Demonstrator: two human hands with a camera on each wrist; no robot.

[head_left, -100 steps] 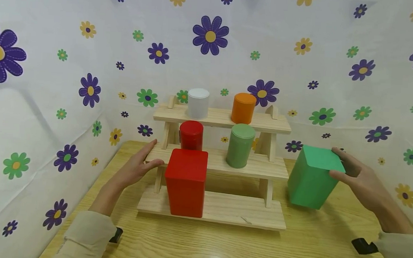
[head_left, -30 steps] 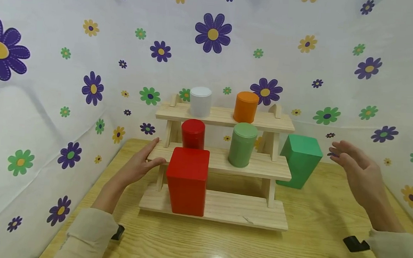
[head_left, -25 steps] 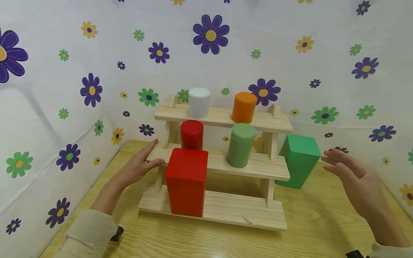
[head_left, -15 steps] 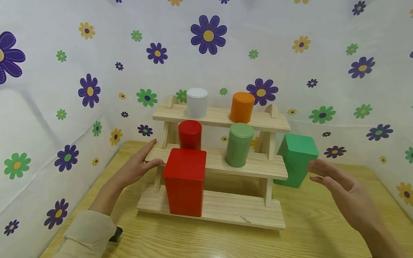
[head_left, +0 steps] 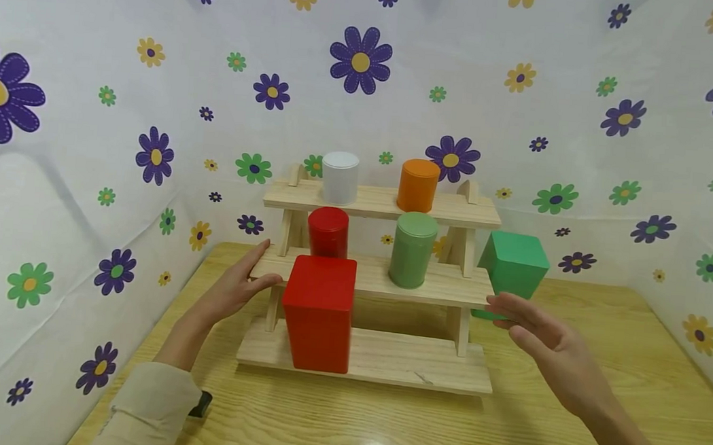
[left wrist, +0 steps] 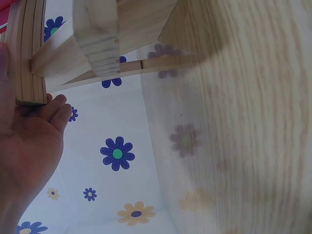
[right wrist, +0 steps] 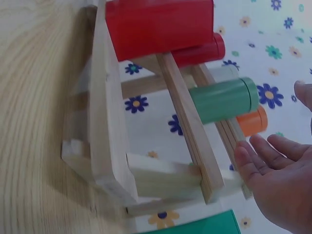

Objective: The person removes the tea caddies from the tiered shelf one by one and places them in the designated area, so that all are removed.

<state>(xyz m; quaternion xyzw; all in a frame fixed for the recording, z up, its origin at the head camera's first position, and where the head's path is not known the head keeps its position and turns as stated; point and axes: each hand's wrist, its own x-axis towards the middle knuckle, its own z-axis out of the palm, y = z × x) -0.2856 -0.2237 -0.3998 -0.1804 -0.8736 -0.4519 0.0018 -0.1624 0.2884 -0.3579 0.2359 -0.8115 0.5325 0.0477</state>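
My left hand (head_left: 232, 293) grips the left end of the middle shelf of a three-tier wooden stand (head_left: 409, 362), thumb at the front edge. In the left wrist view, its fingers (left wrist: 57, 108) curl by the shelf end. Near the right end of that shelf, my right hand (head_left: 551, 350) has extended fingers and holds nothing. A red box (head_left: 320, 315) stands on the bottom tier at left. Behind it are a red can (head_left: 328, 238) and a green can (head_left: 412, 253) on the middle tier. The top tier bears a white can (head_left: 340, 181) and an orange can (head_left: 418, 189).
A green box (head_left: 516, 259) stands on the wooden table (head_left: 295, 423) beside the stand's right end, partly hidden by my right hand. A white flower-print cloth (head_left: 221, 24) hangs behind and along the sides.
My right hand set the green box down beside the stand's right end and let go. It then moved left and toward me, to the middle shelf's end. The left hand stayed put.
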